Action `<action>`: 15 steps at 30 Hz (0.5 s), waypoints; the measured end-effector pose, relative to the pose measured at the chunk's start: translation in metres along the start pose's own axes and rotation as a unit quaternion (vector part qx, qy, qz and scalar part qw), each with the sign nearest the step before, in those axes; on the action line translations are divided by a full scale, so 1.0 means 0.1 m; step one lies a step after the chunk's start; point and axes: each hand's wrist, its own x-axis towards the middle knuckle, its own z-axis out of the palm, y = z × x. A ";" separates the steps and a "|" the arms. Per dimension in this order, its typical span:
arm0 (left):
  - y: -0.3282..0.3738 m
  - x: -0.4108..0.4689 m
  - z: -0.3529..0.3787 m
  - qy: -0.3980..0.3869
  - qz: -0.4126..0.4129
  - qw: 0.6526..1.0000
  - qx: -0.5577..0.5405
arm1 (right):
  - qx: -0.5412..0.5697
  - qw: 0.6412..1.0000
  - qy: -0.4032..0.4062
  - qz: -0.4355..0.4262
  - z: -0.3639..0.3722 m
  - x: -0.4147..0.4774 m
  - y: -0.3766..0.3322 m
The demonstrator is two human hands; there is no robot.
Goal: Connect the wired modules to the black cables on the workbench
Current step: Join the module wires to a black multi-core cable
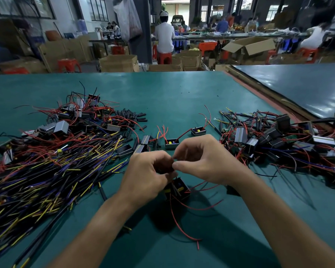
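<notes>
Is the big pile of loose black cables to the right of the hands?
No, the cable pile lies left of the left hand; modules are heaped on the right.

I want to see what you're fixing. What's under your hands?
A small black module with yellow parts shows just below the left hand and right hand. Its red wires trail over the green table. What the fingers pinch between them is hidden.
</notes>
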 end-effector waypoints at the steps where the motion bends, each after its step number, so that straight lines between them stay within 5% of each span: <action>1: -0.01 0.00 0.00 0.000 -0.002 1.000 0.001 | 0.022 1.000 -0.001 -0.002 -0.03 0.00 0.00; 15: 0.06 0.01 0.00 -0.012 -0.068 0.996 -0.055 | 0.105 0.994 0.015 0.011 -0.15 0.00 0.04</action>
